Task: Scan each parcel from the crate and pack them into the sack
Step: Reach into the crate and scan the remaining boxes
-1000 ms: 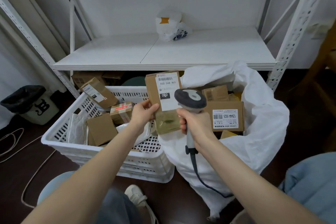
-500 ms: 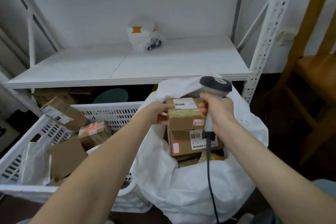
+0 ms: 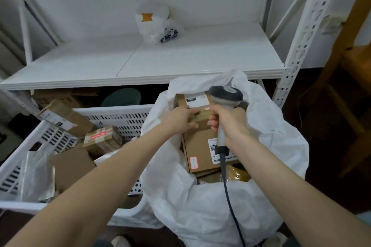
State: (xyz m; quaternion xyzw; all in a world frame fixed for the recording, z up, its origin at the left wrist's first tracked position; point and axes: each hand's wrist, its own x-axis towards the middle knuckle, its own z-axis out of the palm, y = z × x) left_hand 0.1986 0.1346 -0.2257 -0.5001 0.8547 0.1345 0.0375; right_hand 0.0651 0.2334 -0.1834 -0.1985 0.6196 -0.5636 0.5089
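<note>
I look down through my head camera at both my hands over the sack. My left hand point(image 3: 180, 120) holds a small brown parcel point(image 3: 197, 102) by its side, with my fingers bent round it. The parcel is at the top of the open white sack point(image 3: 200, 206), right on a bigger box point(image 3: 198, 152) that lies inside.

My right hand point(image 3: 228, 124) is wrapped tight round the handle of the scanner point(image 3: 225, 94). It is just beside the parcel, and the cord point(image 3: 228, 186) hangs down over the sack.

I think this is the packing step, and this parcel is going into the sack. Next I should let go of it so it sits flat on the pile.

Then my left hand must reach over to the white crate point(image 3: 112, 109) on my left. More parcels wait there, like a taped parcel point(image 3: 104, 140) and a plain brown parcel point(image 3: 70, 163). I should pick one, turn its label up and point the scanner at it.
</note>
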